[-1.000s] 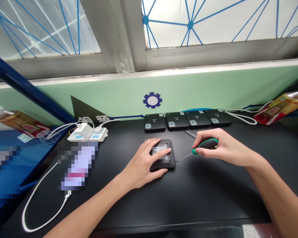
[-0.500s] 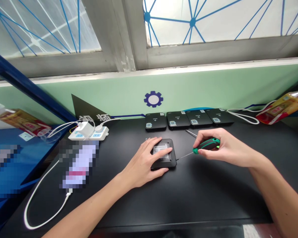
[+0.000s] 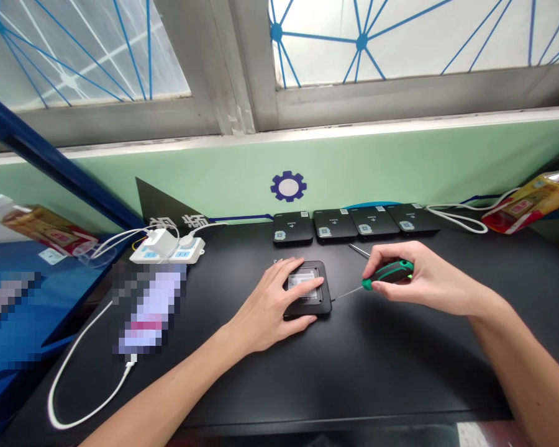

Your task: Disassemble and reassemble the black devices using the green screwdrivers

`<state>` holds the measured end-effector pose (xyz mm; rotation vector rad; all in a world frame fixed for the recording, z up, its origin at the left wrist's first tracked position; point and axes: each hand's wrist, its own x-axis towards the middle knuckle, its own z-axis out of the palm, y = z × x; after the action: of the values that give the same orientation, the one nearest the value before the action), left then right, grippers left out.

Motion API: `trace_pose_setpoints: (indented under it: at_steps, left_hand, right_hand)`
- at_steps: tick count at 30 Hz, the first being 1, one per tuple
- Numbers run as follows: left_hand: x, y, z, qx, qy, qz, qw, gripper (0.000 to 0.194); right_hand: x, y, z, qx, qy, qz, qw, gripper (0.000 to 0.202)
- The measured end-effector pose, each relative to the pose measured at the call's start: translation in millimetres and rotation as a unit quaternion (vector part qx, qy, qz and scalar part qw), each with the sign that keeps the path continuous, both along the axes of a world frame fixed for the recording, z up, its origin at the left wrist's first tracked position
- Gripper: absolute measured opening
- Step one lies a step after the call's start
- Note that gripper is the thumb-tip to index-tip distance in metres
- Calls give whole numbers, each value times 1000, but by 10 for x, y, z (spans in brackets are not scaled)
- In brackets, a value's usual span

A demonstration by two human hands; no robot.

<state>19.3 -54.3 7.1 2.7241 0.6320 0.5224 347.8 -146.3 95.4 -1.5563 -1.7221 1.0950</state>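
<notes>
A black square device with a label on its upper face lies flat on the black table. My left hand rests on it with fingers spread, covering its left part. To the right, my right hand is closed around a green and black screwdriver. The thin shaft points left and down, its tip at the device's right edge near the lower corner; whether it touches is too small to tell. A second metal rod lies just behind the screwdriver, partly hidden by my right hand.
Several black boxes stand in a row along the green wall. At the left are a white power strip and a blurred-out phone on a white cable. Bottles lie at both far sides, the right one beside a coiled cable.
</notes>
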Motion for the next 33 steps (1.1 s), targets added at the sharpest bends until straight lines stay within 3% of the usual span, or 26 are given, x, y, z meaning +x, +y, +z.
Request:
trace_pose_setpoints:
  at_steps: [5,9,14,18,27,33]
  left_hand:
    - [-5,0,7,1,18,-12,1000,75]
    - [6,-6,26,0,33,-18,999,72]
    - [32,-27,48,8,33,-24,999,65]
    - [41,-37,57,8,33,-20,999,63]
    - [35,-38,59,9,43,-25,999,61]
    - [29,-57,115,-5,59,-19,998,61]
  right_hand:
    - [-91,-3,87,18,-32,13,999,12]
    - [-277,-3,268,32,-89,45,994,4]
    - [-538,56,472,39,-186,81,978,9]
    - [-583,146,539,23,-187,111,976,8]
    - [-435,124,507,32,-156,120,980,5]
    - [-187,-7,249,34,-90,82,992,14]
